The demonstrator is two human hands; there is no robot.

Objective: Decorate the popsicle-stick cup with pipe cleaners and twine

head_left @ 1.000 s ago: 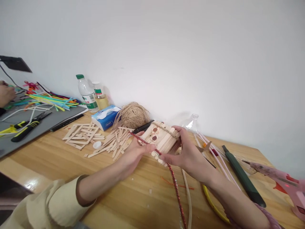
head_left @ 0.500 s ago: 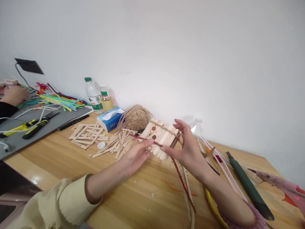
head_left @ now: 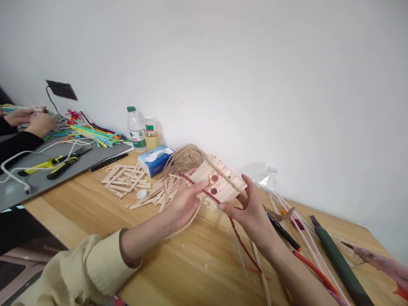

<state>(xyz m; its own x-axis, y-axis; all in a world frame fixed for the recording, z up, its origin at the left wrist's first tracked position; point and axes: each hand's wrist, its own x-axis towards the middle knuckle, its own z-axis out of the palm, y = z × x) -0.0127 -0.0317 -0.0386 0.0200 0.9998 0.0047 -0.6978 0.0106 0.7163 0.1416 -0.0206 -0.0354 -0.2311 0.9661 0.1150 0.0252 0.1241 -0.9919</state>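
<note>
A craft-stick panel [head_left: 228,194] is held up over the table between my two hands, tilted toward me. Two small wooden flowers [head_left: 214,179] with dark red centres sit on its face. Along the upper part lies a braided twine cord [head_left: 223,174], and a red glittery pipe cleaner [head_left: 241,239] runs across the lower part and hangs down right. My left hand [head_left: 186,204] closes on the left end, thumb on the pipe cleaner. With thumb and fingers, my right hand [head_left: 253,214] grips the right end. The panel's back is hidden.
Behind are a twine ball [head_left: 188,158], a tissue pack [head_left: 156,160], bottles [head_left: 137,131] and loose craft sticks [head_left: 126,179]. Pliers [head_left: 65,166] lie left, near another person's hands [head_left: 41,123]. At right are a dark green tool [head_left: 341,259] and a pink glue gun [head_left: 376,258].
The panel has turned so its flowered face shows more fully, and my hands have shifted their hold along its edges. The camera view has swung slightly left.
</note>
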